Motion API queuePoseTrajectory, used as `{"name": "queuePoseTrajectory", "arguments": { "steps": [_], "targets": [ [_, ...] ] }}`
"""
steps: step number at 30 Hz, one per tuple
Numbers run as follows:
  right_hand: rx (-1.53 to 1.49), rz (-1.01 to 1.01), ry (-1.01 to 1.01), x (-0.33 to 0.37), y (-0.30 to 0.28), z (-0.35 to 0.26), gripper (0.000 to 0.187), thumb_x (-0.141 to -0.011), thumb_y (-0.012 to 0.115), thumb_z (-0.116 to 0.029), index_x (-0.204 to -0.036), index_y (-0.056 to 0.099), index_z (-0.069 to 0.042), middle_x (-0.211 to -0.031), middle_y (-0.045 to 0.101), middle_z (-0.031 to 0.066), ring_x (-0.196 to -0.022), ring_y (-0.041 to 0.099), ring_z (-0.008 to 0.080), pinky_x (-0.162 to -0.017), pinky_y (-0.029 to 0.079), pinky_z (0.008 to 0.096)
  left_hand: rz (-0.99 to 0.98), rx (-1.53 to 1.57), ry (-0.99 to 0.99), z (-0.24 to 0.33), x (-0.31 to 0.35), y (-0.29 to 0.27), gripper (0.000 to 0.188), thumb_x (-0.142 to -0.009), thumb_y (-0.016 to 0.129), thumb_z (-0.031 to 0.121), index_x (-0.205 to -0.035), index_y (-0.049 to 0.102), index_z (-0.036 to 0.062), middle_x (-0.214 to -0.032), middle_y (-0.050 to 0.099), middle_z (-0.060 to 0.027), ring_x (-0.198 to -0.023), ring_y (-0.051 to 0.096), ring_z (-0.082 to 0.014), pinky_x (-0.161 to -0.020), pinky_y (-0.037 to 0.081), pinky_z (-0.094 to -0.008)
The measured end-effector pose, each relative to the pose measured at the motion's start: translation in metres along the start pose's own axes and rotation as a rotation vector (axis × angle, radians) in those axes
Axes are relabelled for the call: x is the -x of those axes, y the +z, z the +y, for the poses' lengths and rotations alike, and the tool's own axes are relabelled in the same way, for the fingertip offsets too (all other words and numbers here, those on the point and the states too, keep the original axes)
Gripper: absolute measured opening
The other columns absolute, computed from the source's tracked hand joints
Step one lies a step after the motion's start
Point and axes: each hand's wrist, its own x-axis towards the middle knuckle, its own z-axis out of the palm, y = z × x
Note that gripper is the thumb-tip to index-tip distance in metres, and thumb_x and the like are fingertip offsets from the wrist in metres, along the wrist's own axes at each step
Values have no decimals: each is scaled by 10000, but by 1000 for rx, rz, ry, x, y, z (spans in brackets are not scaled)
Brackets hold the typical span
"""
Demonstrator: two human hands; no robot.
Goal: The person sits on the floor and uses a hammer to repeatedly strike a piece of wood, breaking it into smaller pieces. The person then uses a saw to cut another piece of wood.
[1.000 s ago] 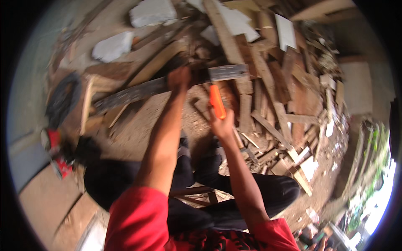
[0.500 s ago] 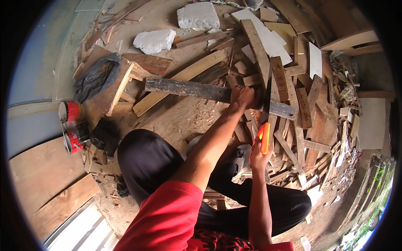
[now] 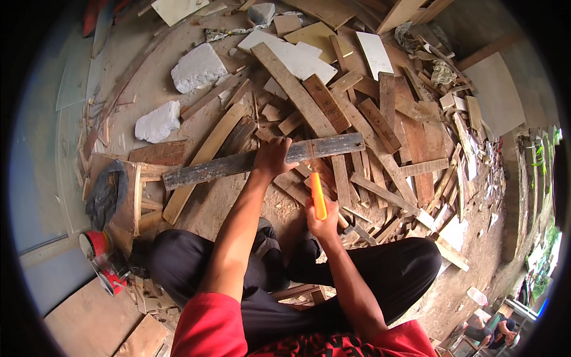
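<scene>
A long dark, weathered plank [image 3: 226,165] lies crosswise before me, its left part over a pale board [image 3: 205,160]. My left hand [image 3: 275,158] is closed over the plank right of its middle, knuckles up. My right hand [image 3: 322,219] is wrapped round the orange handle of a handsaw [image 3: 319,193], just on the near side of the plank. The saw's blade shows edge-on and hardly stands out. Across the plank, in line with the handle, runs a thin reddish-brown line. My bent knees are on both sides below the hands.
Many loose wood offcuts [image 3: 380,128] are heaped beyond and right of the plank. Two white foam chunks [image 3: 199,68] lie far left. An open wooden box [image 3: 135,190] with a dark bag [image 3: 107,196] and red cans [image 3: 95,244] stand left. Another person [image 3: 504,333] is at the lower right.
My view has turned, so the plank and pile sit further left and the plank now slants up to the right. Both hands keep their holds; the blade, earlier visible across the plank, barely shows.
</scene>
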Motion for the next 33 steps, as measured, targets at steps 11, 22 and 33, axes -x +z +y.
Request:
{"name": "queuePoseTrajectory", "arguments": {
  "steps": [11, 22, 33],
  "targets": [
    [-76, 95, -34, -29, 14, -14, 195, -841, 656, -100, -700, 575, 8, -518, 513, 117, -424, 500, 210, -460, 403, 350, 317, 55, -43, -37, -46, -45, 658, -688, 832, 482, -1142, 576, 81, -1049, 676, -140, -950, 679, -353, -846, 533, -474],
    [-95, -6, 60, -38, 1, 6, 169, -903, 613, -104, -778, 595, 9, -577, 501, 0, -535, 445, 62, -477, 365, 276, 94, -38, -185, -46, -50, -38, 836, -717, 823, 459, -1368, 456, 86, -1294, 606, -183, -1148, 621, -354, -942, 508, -479],
    [-167, -122, -24, -18, 5, -7, 291, -973, 603, -188, -758, 570, 5, -564, 475, -12, -529, 420, 56, -460, 317, 277, 228, 67, -24, -64, -31, -28, 687, -694, 822, 461, -1209, 583, 74, -1069, 695, -169, -991, 675, -344, -875, 521, -468]
  ]
}}
